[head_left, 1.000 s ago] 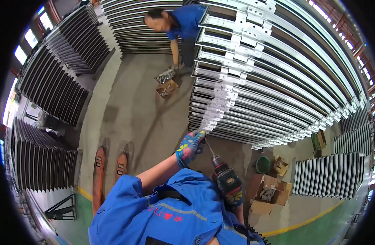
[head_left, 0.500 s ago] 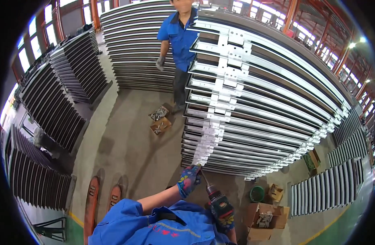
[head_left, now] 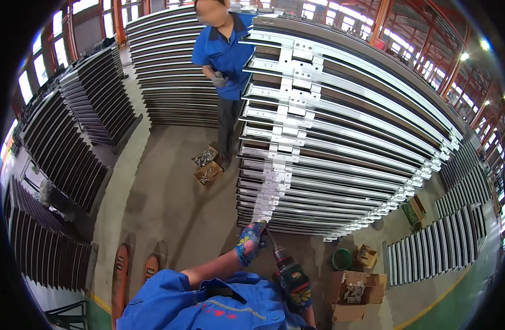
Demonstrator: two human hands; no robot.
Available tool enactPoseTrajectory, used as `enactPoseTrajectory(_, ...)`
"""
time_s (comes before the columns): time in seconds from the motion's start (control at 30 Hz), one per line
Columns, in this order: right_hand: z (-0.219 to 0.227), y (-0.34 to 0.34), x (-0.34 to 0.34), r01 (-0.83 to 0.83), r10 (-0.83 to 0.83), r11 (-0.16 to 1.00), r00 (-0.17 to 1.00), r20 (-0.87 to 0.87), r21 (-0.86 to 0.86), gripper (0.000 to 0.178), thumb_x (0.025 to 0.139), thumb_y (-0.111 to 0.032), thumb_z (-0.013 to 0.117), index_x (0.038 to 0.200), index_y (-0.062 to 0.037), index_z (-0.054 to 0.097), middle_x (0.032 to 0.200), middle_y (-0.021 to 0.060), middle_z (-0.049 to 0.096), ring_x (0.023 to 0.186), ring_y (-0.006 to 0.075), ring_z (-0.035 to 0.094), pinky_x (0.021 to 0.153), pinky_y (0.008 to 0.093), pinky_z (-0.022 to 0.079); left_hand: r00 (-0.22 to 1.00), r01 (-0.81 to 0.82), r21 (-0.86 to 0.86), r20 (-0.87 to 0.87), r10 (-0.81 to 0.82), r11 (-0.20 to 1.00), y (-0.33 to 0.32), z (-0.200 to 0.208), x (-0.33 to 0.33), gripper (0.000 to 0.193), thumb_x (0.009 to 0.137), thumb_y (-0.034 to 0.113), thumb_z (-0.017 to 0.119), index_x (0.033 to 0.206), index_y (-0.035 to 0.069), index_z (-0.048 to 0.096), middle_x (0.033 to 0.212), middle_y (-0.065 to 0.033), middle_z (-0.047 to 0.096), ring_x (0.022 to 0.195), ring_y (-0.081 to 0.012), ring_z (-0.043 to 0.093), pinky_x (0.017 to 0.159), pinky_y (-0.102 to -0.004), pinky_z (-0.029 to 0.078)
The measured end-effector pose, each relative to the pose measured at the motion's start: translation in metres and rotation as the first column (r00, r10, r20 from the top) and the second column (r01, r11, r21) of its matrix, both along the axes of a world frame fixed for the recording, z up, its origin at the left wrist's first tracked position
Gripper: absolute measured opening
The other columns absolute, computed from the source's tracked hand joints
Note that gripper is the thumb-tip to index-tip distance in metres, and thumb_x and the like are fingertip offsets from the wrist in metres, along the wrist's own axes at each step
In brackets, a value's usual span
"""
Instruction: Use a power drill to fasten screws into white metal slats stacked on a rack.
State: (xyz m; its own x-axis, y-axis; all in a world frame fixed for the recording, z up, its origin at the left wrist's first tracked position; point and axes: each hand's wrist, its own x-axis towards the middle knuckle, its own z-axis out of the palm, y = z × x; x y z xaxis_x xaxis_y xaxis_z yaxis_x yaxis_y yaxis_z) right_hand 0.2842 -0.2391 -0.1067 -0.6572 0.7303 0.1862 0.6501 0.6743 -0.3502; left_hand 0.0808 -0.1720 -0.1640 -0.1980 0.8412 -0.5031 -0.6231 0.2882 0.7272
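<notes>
My right hand point(head_left: 301, 297), in a dark flowered glove, grips a cordless drill point(head_left: 291, 275). The long bit of the drill slants up and left to the lowest brackets of a tall stack of metal frames point(head_left: 346, 148). At the bit's tip my left hand point(head_left: 250, 244), in a blue flowered glove, is closed against the lower end of the column of silver brackets point(head_left: 286, 139). Its fingertips are partly hidden, and whatever they pinch is too small to make out.
A co-worker in blue point(head_left: 226, 55) stands behind the stack's left edge. Small parts fill two cardboard boxes point(head_left: 208, 172) by that person's feet. At right are a green bucket point(head_left: 342, 259) and an open carton point(head_left: 348, 312). Orange pallet-truck forks point(head_left: 120, 275) lie at lower left.
The co-worker has leaned in and brought a gloved hand up before the waist. My view has shifted slightly; both my hands stay at the low brackets with the drill.
</notes>
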Motion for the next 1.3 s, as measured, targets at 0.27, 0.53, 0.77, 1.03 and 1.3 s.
enactPoseTrajectory(0.27, -0.013, -0.003, 0.004, -0.018, 0.02, 0.999, 0.999, -0.038, 0.048, 0.022, 0.078, -0.019, 0.055, 0.099, -0.0122, 0.059, 0.096, 0.0099, 0.06, 0.089, 0.0285, 0.058, 0.076, 0.038, 0.048, 1.0, 0.001, 0.004, 0.013, -0.001, 1.0, -0.007, 0.017, -0.001, 0.02, 0.088, 0.025, 0.053, 0.074, 0.012, 0.052, 0.057, 0.0001, 0.044, 0.044, -0.0098, 0.039, 0.04, -0.0253, 0.031)
enactPoseTrajectory(0.53, -0.001, -0.007, 0.0, -0.022, 0.022, 1.0, 1.0, 0.013, -0.002, 0.025, 0.077, -0.019, 0.055, 0.101, -0.0123, 0.059, 0.098, 0.0094, 0.061, 0.09, 0.0266, 0.06, 0.077, 0.0376, 0.049, 0.998, -0.04, -0.014, 0.045, 0.04, 0.999, -0.011, 0.015, -0.001, 0.021, 0.089, 0.026, 0.053, 0.074, 0.011, 0.051, 0.058, -0.0001, 0.044, 0.044, -0.0102, 0.039, 0.042, -0.0249, 0.032)
enactPoseTrajectory(0.77, -0.014, -0.009, 0.005, -0.039, 0.039, 0.999, 0.998, 0.051, 0.003, 0.025, 0.078, -0.019, 0.054, 0.101, -0.0117, 0.06, 0.097, 0.0087, 0.061, 0.089, 0.0265, 0.06, 0.076, 0.0373, 0.049, 0.994, -0.072, -0.005, 0.077, 0.072, 0.997, -0.014, 0.016, 0.001, 0.021, 0.088, 0.025, 0.054, 0.074, 0.011, 0.05, 0.057, 0.0003, 0.043, 0.044, -0.01, 0.038, 0.042, -0.0254, 0.032)
enactPoseTrajectory(1.03, -0.026, -0.009, 0.008, -0.031, 0.031, 1.0, 1.0, 0.005, -0.006, 0.021, 0.08, -0.023, 0.055, 0.099, -0.0153, 0.061, 0.097, 0.0078, 0.061, 0.088, 0.0269, 0.059, 0.074, 0.0378, 0.049, 0.993, -0.077, 0.003, 0.094, 0.077, 0.997, -0.018, 0.018, 0.0, 0.019, 0.088, 0.026, 0.054, 0.075, 0.012, 0.05, 0.056, 0.0004, 0.042, 0.044, -0.01, 0.037, 0.041, -0.0254, 0.031)
enactPoseTrajectory(1.3, -0.029, -0.005, -0.003, -0.076, 0.076, 0.997, 0.997, -0.014, 0.007, 0.021, 0.078, -0.023, 0.056, 0.098, -0.0178, 0.061, 0.093, 0.0067, 0.062, 0.085, 0.0263, 0.061, 0.072, 0.0378, 0.05, 0.988, -0.122, -0.012, 0.092, 0.123, 0.992, -0.03, 0.01, -0.017, 0.02, 0.089, 0.025, 0.052, 0.074, 0.013, 0.05, 0.056, 0.0002, 0.043, 0.043, -0.0101, 0.036, 0.04, -0.0245, 0.03)
